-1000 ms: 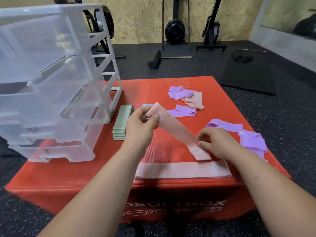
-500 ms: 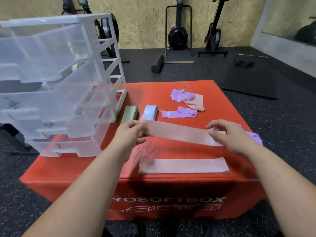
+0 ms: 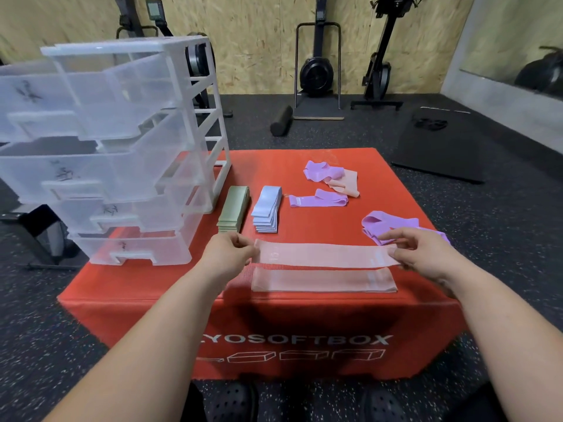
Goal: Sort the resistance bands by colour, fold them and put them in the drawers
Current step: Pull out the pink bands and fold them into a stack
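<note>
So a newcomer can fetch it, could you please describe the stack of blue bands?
On the red soft box, look just right of the clear drawer unit. Two folded stacks lie side by side there; the blue stack is the right-hand one, next to the green stack.

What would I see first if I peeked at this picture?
The big red box fills the middle. Near its front edge, the left hand and right hand hold a pink band out flat. A clear drawer tower stands on the box's left side.
</note>
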`<state>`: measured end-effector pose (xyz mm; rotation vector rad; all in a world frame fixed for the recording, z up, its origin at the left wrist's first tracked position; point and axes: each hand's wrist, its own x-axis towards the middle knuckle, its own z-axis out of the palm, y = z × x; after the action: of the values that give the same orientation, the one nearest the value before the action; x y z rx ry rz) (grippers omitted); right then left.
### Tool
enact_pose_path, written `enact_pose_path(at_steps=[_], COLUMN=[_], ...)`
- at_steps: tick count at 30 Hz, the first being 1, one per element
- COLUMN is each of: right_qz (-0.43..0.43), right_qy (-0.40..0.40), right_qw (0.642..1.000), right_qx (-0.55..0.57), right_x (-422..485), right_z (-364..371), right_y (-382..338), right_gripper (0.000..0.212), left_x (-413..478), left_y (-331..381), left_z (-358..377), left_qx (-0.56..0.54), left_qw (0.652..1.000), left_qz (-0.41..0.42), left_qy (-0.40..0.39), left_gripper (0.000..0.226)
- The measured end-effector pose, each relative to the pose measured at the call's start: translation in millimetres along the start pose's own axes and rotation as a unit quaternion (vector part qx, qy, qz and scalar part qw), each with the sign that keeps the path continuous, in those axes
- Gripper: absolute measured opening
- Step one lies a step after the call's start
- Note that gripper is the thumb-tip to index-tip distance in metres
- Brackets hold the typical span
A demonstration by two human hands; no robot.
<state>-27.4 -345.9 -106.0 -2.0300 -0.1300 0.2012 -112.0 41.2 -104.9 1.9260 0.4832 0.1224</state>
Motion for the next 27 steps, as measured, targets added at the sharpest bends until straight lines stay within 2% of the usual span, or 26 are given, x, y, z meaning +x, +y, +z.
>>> enact_pose_path(at_steps=[3, 6, 9, 12, 20, 25, 27], right_qz=[-0.006, -0.019, -0.033, -0.026, -0.039, -0.042, -0.053], right_qy=[0.047, 0.082, 0.083, 0.081, 0.091, 0.087, 0.096], right_qw=[0.998, 0.992, 0.985, 0.982, 0.977, 0.965, 0.955], right_qx=[-0.033, -0.097, -0.145, -0.169, -0.19, -0.243, -0.274], right_x=[-2, -3, -7, -12, -16, -13, -12], right_z=[6, 14, 22, 27, 32, 36, 35], right_y=[6, 11, 11, 12, 21, 31, 31], right_gripper=[0.028, 0.026, 0.025, 0.027, 0.023, 0.021, 0.024], left_x=[-7, -12, -13, -15, -18, -12, -9], left_y=[-4, -9, -15, -18, -23, -34, -35], left_z=[1, 2, 2, 3, 10, 16, 16], left_qx=[0.079, 0.109, 0.159, 0.199, 0.234, 0.298, 0.336], left_qw=[0.996, 0.993, 0.985, 0.976, 0.966, 0.945, 0.931], left_qz=[0.024, 0.035, 0.055, 0.074, 0.102, 0.133, 0.139], left_qy=[0.017, 0.03, 0.039, 0.044, 0.03, 0.023, 0.021], left_gripper=[0.009, 0.009, 0.007, 0.014, 0.017, 0.01, 0.015])
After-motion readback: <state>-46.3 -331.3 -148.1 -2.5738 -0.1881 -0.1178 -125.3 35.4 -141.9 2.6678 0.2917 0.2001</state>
